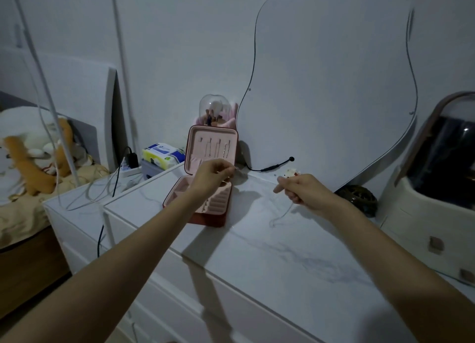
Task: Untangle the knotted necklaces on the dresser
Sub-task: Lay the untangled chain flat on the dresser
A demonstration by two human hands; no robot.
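Here your left hand (214,173) is raised over the open pink jewellery box (205,180), fingers curled in a pinch on a thin silvery necklace (237,170) whose end shows just past your fingertips. Your right hand (300,189) is held apart from it, above the white marble-look dresser top (295,260), fingers curled round a second fine chain (282,214) that hangs from your fist and trails down to the surface. Whether the two strands join between your hands is too faint to tell.

No writing can be read: the blue, white and yellow tissue pack (163,154) behind the box carries print, but it is blurred.

The jewellery box stands with its lid upright; a few thin pieces hang in a row inside the lid, above a small pocket. Its base has ridged ring rolls and small compartments, whose contents are hidden by your left wrist. Behind it a clear dome (215,109) holds makeup brushes. At the right stands a cream cabinet (434,188) with a dark curved window, and beside it a dark round object (358,197). A wavy mirror (331,85) hangs on the wall.
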